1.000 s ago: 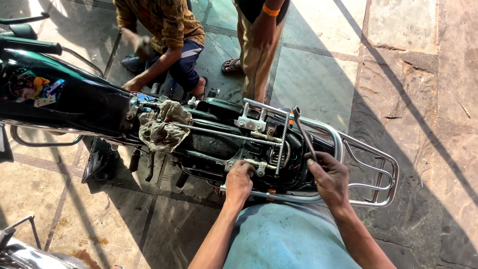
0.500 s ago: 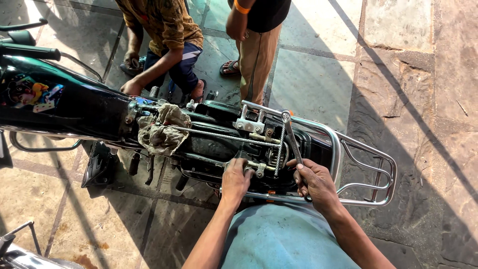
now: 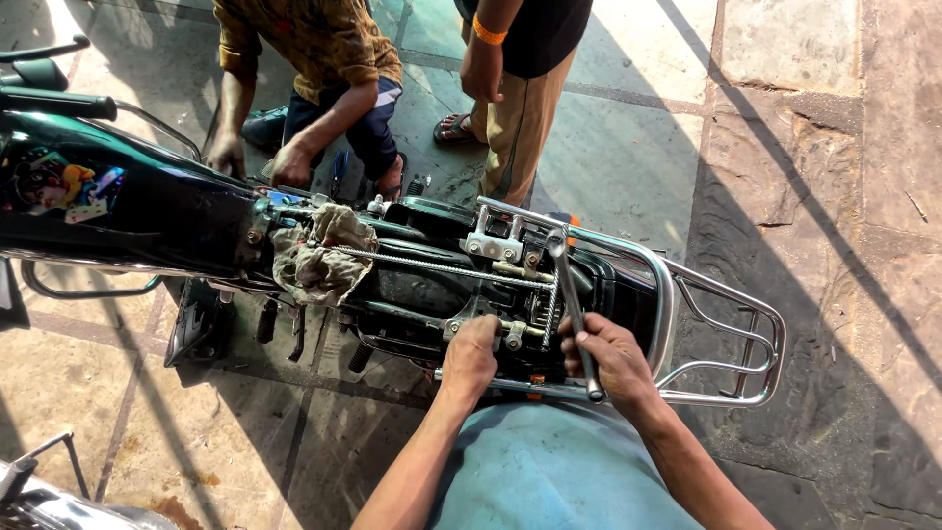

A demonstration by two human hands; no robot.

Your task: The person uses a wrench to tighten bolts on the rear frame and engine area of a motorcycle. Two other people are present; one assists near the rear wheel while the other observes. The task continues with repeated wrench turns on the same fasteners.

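Observation:
A dark motorcycle lies across the view with its seat off, showing the frame rails and a threaded rod. My right hand grips a long metal wrench whose head sits on a fitting near the top of the frame. My left hand is closed on a bolt or bracket on the near frame rail, just left of the wrench. A dirty rag is draped over the frame behind the fuel tank.
A chrome rear carrier rack sticks out to the right. Beyond the bike, one person in a brown shirt crouches with hands by the frame, and another person stands in sandals. Stone paving surrounds everything. Another vehicle's metal part shows at bottom left.
My right hand and the wrench have shifted left toward the frame's middle, the wrench now more upright. My left hand stays on the near rail. The view has moved slightly.

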